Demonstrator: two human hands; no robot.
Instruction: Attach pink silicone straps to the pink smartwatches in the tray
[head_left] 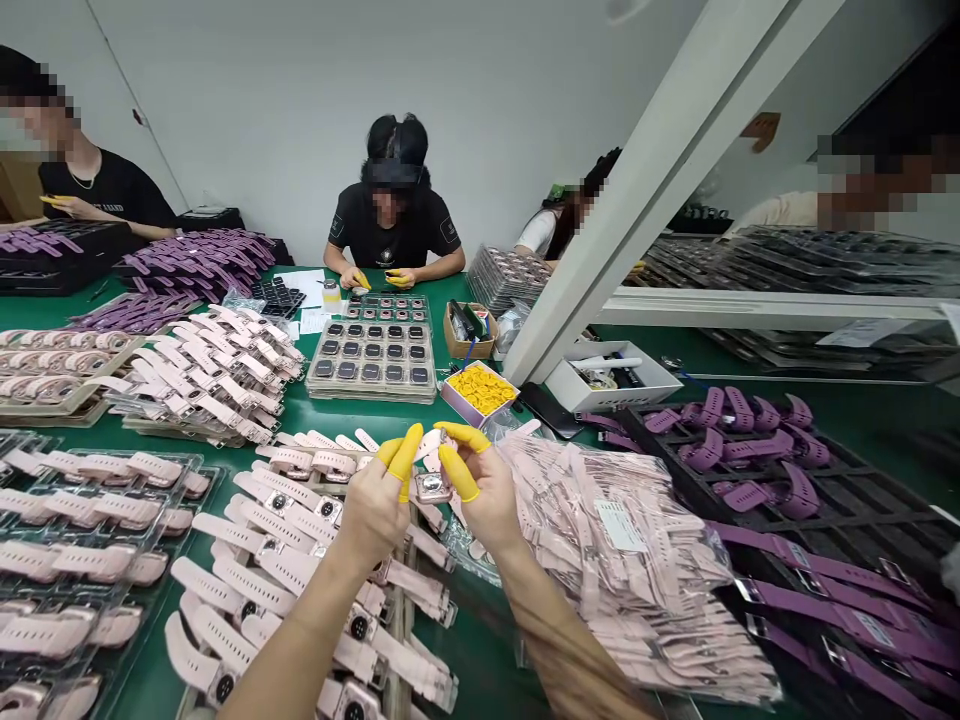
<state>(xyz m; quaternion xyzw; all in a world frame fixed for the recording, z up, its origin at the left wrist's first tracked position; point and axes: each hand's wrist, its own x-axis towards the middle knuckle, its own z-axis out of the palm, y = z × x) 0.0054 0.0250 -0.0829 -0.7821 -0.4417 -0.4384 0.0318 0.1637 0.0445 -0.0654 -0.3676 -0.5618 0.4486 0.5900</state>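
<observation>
Both my hands wear yellow finger cots and are raised over the middle of the table. Between them is a pink smartwatch (433,488) with a short piece of pink strap at its upper side. My left hand (375,510) closes on the watch's left side, fingers pointing up. My right hand (484,485) pinches the strap end and right edge with thumb and fingers. Under my left forearm, a tray holds rows of pink-strapped watches (274,545) lying back up. Beside my right forearm is a heap of bagged pink straps (600,500) with a white label.
Stacked trays of pink watches (82,560) fill the left. Ahead are trays of dark watch faces (371,355), a box of yellow finger cots (480,388) and a white box (611,375). Purple straps (832,590) lie right, near a slanting white post (637,170). Co-workers (394,220) sit opposite.
</observation>
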